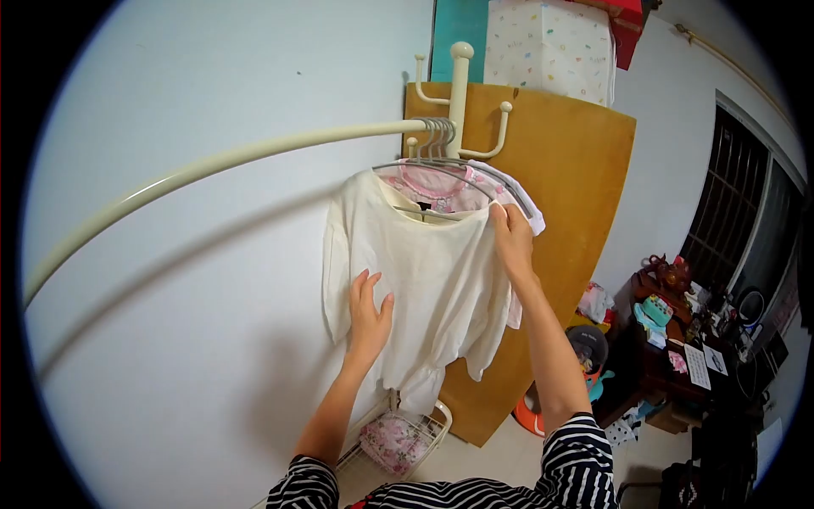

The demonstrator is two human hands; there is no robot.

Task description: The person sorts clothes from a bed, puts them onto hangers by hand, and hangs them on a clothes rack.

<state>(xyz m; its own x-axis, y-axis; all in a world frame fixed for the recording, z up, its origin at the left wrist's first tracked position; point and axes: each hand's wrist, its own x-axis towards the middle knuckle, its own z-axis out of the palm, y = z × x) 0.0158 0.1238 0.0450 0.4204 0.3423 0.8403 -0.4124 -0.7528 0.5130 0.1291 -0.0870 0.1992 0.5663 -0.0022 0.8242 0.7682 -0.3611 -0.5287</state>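
Note:
A white blouse (424,271) hangs on a grey hanger (458,176) from the cream rail. My right hand (514,242) pinches the blouse at its right shoulder, beside the hanger's end. Against the lower left front of the garment lies my left hand (370,316), fingers apart and holding nothing. Behind the blouse hang a pink patterned top (437,182) and other pale clothing, mostly hidden.
The cream rail (229,161) curves along the wall to a post with hooks (460,93). A wooden cabinet (577,187) stands behind, with boxes on top. Below is a rack holding a floral bundle (394,443). A cluttered desk (653,365) is at right.

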